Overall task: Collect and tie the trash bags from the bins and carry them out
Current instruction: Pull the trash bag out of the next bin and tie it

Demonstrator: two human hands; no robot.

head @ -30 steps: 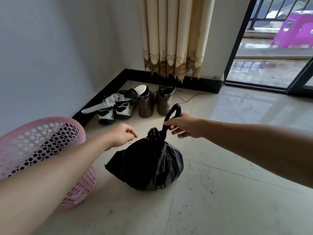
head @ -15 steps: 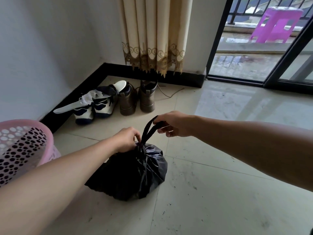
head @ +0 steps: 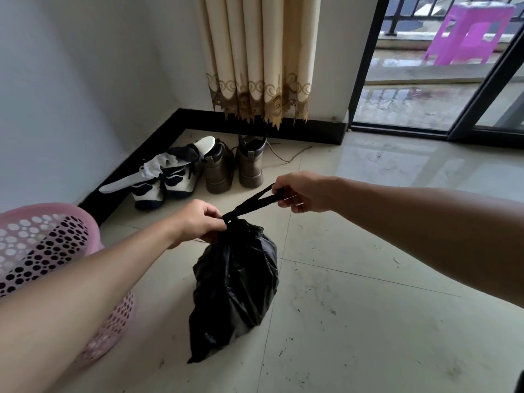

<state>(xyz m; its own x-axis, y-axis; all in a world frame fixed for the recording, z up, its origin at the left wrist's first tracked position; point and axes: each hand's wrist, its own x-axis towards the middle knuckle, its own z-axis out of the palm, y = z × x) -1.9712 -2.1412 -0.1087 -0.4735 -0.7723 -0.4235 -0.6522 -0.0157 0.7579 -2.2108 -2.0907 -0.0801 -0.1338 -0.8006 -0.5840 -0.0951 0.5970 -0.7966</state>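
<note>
Our left hand pinches the gathered neck of the black trash bag, while our right hand grips the far end of the tie loop — the loop stretches taut, up and to the right from neck to fist. The bag lies below the left hand, its long axis running from the neck down towards us, its bottom corner at the tiled floor; whether it rests there we cannot tell. The left hand is nearer the neck, so cinching likely turns on pulling the two hands apart along that loop. We count one bag, one loop, one pink bin just left — and four shoes by the wall
</note>
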